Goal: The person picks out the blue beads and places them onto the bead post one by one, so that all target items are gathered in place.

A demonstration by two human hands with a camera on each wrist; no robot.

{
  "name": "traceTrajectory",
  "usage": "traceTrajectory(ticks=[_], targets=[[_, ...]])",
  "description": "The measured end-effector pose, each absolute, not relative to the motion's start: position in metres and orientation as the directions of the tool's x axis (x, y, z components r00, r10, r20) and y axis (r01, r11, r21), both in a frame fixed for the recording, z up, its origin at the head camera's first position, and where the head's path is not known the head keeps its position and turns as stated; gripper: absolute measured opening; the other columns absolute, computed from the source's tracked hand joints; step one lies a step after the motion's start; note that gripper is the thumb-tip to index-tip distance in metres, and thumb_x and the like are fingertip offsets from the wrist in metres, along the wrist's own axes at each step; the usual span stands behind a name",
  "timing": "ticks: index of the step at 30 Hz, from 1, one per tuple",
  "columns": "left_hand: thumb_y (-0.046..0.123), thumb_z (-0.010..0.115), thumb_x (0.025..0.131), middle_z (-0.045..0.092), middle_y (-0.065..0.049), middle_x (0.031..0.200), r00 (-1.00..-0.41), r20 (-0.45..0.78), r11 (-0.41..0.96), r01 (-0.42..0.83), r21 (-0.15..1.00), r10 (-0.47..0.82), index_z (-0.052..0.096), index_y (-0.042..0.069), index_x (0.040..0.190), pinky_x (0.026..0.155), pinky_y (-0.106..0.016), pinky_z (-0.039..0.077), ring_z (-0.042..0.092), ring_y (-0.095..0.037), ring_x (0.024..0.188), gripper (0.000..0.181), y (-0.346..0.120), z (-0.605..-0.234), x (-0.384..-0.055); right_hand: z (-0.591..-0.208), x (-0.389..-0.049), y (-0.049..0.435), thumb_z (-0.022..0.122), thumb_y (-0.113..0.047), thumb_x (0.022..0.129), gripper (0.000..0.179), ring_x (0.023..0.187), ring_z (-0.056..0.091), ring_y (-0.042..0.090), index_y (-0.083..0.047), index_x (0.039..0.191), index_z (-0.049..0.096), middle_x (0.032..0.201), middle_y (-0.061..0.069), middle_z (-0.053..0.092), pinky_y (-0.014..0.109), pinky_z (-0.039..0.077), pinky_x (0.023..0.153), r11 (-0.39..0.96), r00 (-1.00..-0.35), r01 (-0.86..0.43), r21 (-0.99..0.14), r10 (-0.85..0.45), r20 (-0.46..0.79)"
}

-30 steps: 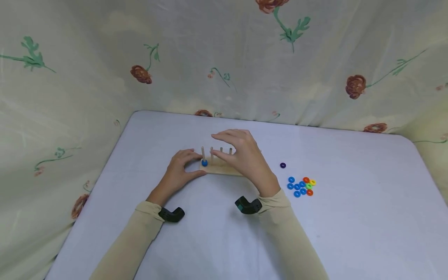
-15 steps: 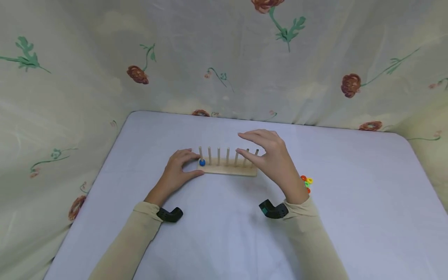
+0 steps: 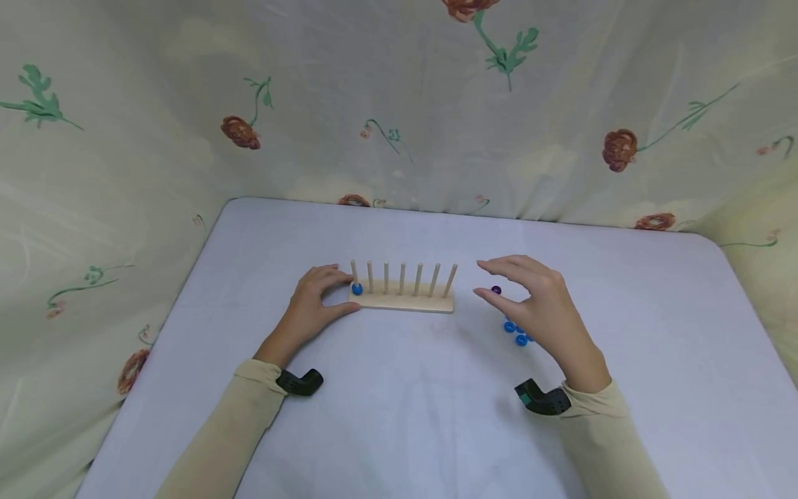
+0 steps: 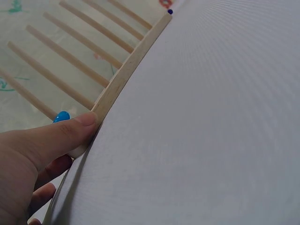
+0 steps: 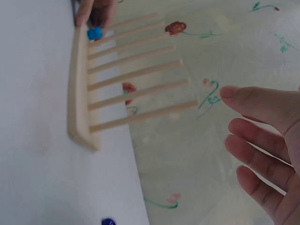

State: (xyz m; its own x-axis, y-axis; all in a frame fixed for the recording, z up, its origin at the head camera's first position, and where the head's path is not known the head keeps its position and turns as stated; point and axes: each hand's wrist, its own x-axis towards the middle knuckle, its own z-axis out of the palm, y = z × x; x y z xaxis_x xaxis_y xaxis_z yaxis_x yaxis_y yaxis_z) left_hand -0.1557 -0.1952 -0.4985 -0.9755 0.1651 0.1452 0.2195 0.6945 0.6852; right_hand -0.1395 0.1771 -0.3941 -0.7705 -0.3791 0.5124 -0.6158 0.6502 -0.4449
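Observation:
A wooden board [image 3: 408,303] bears a row of several upright pegs [image 3: 402,278]. On its leftmost peg sits a blue ring [image 3: 357,289]. My left hand [image 3: 305,305] grips that end of the board; the left wrist view shows the thumb [image 4: 77,126] pressed along the board's edge. Beyond the board's other end, my right hand [image 3: 539,298] hovers over the table with thumb and fingers apart, holding nothing. A dark purple ring [image 3: 496,290] shows in the gap between them. Loose blue rings [image 3: 509,327] lie just under the hand, which hides part of the pile.
The white table [image 3: 386,416] has a far edge against a flowered curtain [image 3: 424,138]. A black camera is strapped to each wrist, the left wrist camera [image 3: 300,382] and the right wrist camera [image 3: 542,398].
My right hand has moved from above the pegs rightward to the loose rings, its fingers staying apart. It now covers the red, yellow and green rings. The left hand has kept its grip.

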Motion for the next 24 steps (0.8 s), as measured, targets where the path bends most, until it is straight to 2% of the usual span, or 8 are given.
traceTrajectory(ticks=[4, 7, 9, 13, 15, 18, 20, 24], targets=[[0.031, 0.090, 0.080, 0.060, -0.014, 0.147, -0.976, 0.144, 0.694, 0.219, 0.686, 0.165, 0.072, 0.013, 0.127, 0.123, -0.061, 0.033, 0.046, -0.035, 0.144, 0.053, -0.195, -0.498, -0.156, -0.403, -0.131, 0.194, 0.092, -0.012, 0.077, 0.046, 0.090, 0.071, 0.017, -0.010, 0.120, 0.077, 0.108, 0.004, 0.079, 0.021, 0.058, 0.075, 0.679, -0.796, -0.589, -0.438, -0.390, 0.463], [0.031, 0.090, 0.081, 0.060, -0.014, 0.147, -0.977, 0.138, 0.696, 0.213, 0.685, 0.163, 0.072, 0.013, 0.127, 0.123, -0.060, 0.033, 0.046, -0.035, 0.145, 0.053, -0.195, -0.498, -0.156, -0.410, -0.126, 0.204, 0.091, -0.013, 0.077, 0.044, 0.080, 0.068, 0.014, -0.011, 0.119, 0.077, 0.107, 0.004, 0.079, 0.019, 0.056, 0.067, 0.701, -0.819, -0.560, -0.442, -0.390, 0.421], [0.031, 0.090, 0.081, 0.060, -0.014, 0.147, -0.978, 0.132, 0.697, 0.208, 0.686, 0.162, 0.072, 0.013, 0.127, 0.123, -0.060, 0.033, 0.046, -0.035, 0.145, 0.053, -0.195, -0.497, -0.155, -0.415, -0.122, 0.211, 0.091, -0.012, 0.077, 0.042, 0.078, 0.068, 0.015, -0.011, 0.117, 0.078, 0.104, 0.004, 0.079, 0.019, 0.056, 0.066, 0.713, -0.833, -0.542, -0.446, -0.383, 0.399], [0.030, 0.090, 0.080, 0.060, -0.014, 0.147, -0.979, 0.129, 0.696, 0.205, 0.688, 0.160, 0.072, 0.012, 0.127, 0.124, -0.060, 0.032, 0.046, -0.035, 0.145, 0.053, -0.195, -0.497, -0.155, -0.427, -0.116, 0.225, 0.091, -0.008, 0.076, 0.036, 0.080, 0.071, 0.017, -0.010, 0.109, 0.080, 0.098, 0.003, 0.079, 0.010, 0.054, 0.072, 0.705, -0.840, -0.536, -0.465, -0.393, 0.373], [0.029, 0.090, 0.080, 0.060, -0.014, 0.147, -0.978, 0.132, 0.694, 0.208, 0.690, 0.162, 0.072, 0.012, 0.127, 0.124, -0.060, 0.032, 0.046, -0.035, 0.145, 0.053, -0.195, -0.497, -0.155, -0.433, -0.113, 0.231, 0.091, -0.006, 0.075, 0.033, 0.079, 0.070, 0.016, -0.010, 0.106, 0.081, 0.095, 0.002, 0.079, 0.010, 0.053, 0.071, 0.697, -0.840, -0.539, -0.473, -0.407, 0.358], [0.029, 0.090, 0.080, 0.060, -0.014, 0.147, -0.977, 0.137, 0.693, 0.213, 0.688, 0.164, 0.072, 0.012, 0.127, 0.124, -0.060, 0.032, 0.046, -0.035, 0.145, 0.053, -0.195, -0.498, -0.156, -0.440, -0.110, 0.239, 0.090, -0.006, 0.076, 0.027, 0.073, 0.065, 0.014, -0.010, 0.101, 0.082, 0.092, 0.000, 0.078, 0.020, 0.054, 0.062, 0.701, -0.847, -0.531, -0.476, -0.425, 0.320], [0.029, 0.090, 0.080, 0.061, -0.014, 0.147, -0.976, 0.139, 0.693, 0.216, 0.688, 0.167, 0.072, 0.012, 0.127, 0.124, -0.060, 0.032, 0.046, -0.034, 0.145, 0.053, -0.195, -0.499, -0.156, -0.444, -0.110, 0.243, 0.090, -0.006, 0.077, 0.023, 0.070, 0.061, 0.013, -0.011, 0.098, 0.082, 0.089, -0.002, 0.077, 0.021, 0.051, 0.059, 0.715, -0.861, -0.509, -0.480, -0.424, 0.281], [0.029, 0.090, 0.080, 0.061, -0.014, 0.146, -0.976, 0.140, 0.690, 0.218, 0.690, 0.167, 0.072, 0.012, 0.127, 0.124, -0.060, 0.032, 0.046, -0.034, 0.146, 0.053, -0.195, -0.498, -0.156, -0.448, -0.110, 0.248, 0.089, -0.008, 0.079, 0.019, 0.075, 0.063, 0.013, -0.014, 0.096, 0.083, 0.090, -0.004, 0.077, 0.024, 0.050, 0.062, 0.753, -0.890, -0.452, -0.478, -0.414, 0.190]])
